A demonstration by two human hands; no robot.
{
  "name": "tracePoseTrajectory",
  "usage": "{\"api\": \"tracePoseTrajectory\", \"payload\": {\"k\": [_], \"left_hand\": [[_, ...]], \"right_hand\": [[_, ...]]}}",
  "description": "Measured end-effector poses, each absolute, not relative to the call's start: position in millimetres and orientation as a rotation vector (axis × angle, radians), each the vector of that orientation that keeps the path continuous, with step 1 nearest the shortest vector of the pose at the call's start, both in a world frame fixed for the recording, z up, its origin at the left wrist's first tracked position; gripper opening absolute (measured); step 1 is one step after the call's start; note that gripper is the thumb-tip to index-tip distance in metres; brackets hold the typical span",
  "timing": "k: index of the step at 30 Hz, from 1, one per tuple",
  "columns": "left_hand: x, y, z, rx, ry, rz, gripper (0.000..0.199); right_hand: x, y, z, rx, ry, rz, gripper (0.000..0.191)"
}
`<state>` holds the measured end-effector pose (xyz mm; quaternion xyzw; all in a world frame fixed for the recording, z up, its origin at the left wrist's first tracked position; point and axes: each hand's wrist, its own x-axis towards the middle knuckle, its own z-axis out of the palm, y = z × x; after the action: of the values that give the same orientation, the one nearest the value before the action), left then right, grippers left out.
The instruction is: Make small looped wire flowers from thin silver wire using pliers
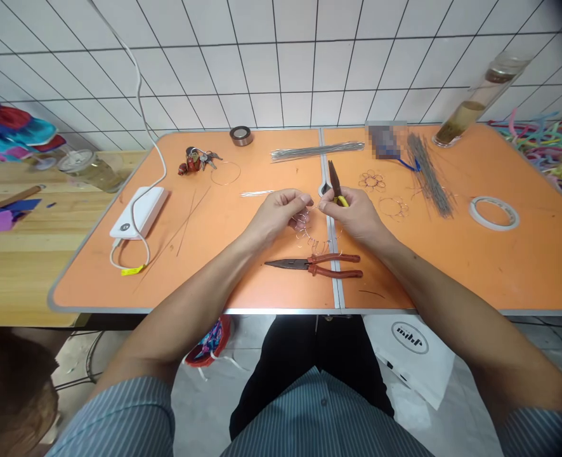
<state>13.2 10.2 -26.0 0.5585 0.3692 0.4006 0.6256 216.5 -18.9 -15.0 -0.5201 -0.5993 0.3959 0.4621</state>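
Observation:
My left hand (pixel 285 212) pinches a thin looped copper-coloured wire (pixel 315 244), which hangs below it in a curved row of small loops. Held in my right hand (pixel 354 212) is a pair of pliers (pixel 334 178) with dark jaws pointing up and a yellow handle mostly hidden in the palm. The thumb and index fingertip of that hand are close to the wire; whether they touch it I cannot tell. Just below both hands lie red-handled long-nose pliers (pixel 316 263), jaws to the left.
Behind lie a wire bundle (pixel 316 151), black tape (pixel 241 135) and keys (pixel 205 158). On the left is a white power bank (pixel 139 212) with a cable. To the right are flower-shaped wires (pixel 372 181), another wire bundle (pixel 431 178), a white tape roll (pixel 494 213) and a tilted jar (pixel 466 114).

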Motion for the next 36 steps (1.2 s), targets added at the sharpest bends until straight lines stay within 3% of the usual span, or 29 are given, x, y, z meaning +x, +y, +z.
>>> {"api": "tracePoseTrajectory", "payload": {"k": [12, 25, 36], "left_hand": [[21.1, 2.3, -27.1, 1.377, 0.847, 0.994, 0.016], [21.1, 3.6, -32.5, 1.619, 0.920, 1.036, 0.011], [18.4, 7.1, -31.5, 1.654, 0.929, 1.104, 0.049]], "right_hand": [[215.4, -16.3, -18.9, -1.312, -1.430, 0.903, 0.018], [215.1, -15.8, -18.2, -1.345, -1.401, 0.924, 0.020], [212.9, -19.3, -18.3, -1.332, -1.473, 0.984, 0.025]]}}
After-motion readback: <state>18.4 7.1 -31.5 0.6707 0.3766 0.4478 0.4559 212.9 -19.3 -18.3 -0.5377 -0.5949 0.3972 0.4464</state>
